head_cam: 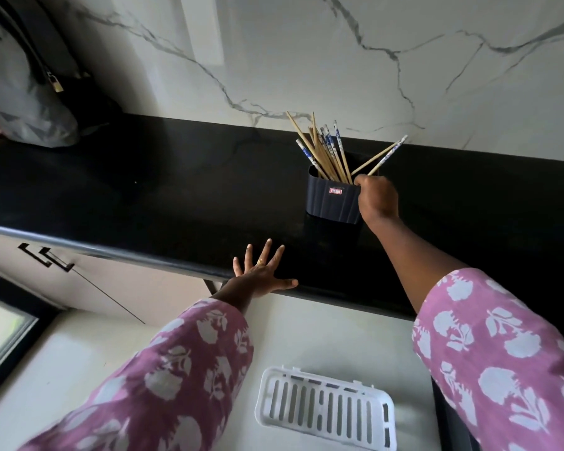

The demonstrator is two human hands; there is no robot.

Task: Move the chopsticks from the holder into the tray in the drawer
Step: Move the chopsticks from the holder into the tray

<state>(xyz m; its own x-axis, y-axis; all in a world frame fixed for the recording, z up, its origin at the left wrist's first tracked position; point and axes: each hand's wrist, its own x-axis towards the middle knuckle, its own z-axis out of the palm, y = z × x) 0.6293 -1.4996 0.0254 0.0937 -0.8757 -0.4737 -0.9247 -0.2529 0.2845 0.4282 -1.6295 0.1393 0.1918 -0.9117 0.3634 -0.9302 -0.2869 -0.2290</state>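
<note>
Grey bag (23, 92) stands at the far left of the black table (144, 196), well apart from the work; no risk noted.

Left hand (261, 275) lies flat on the table's front edge, fingers (267, 250) straight and spread, holding nothing. It does not steady the holder.

White slotted tray (261, 408) sits in the open drawer (323, 330) below the table edge, with no chopsticks in it.

Dark ribbed holder (329, 203) stands upright near the marble wall. Most chopsticks (323, 151) lean left inside it, crossed and bunched.

Right hand (376, 200) is at the holder's right rim, fingers curled and apparently pinching two splayed chopsticks (385, 154) low down; the contact itself is hidden behind the knuckles.

Risks, as judged:
- A sideways pull may tip or drag the unbraced holder.
- Crossed sticks could snag and spill onto the table.
- A low grip leaves long ends free to swing or slip.
- The tray's slots may catch tips on release.
</note>
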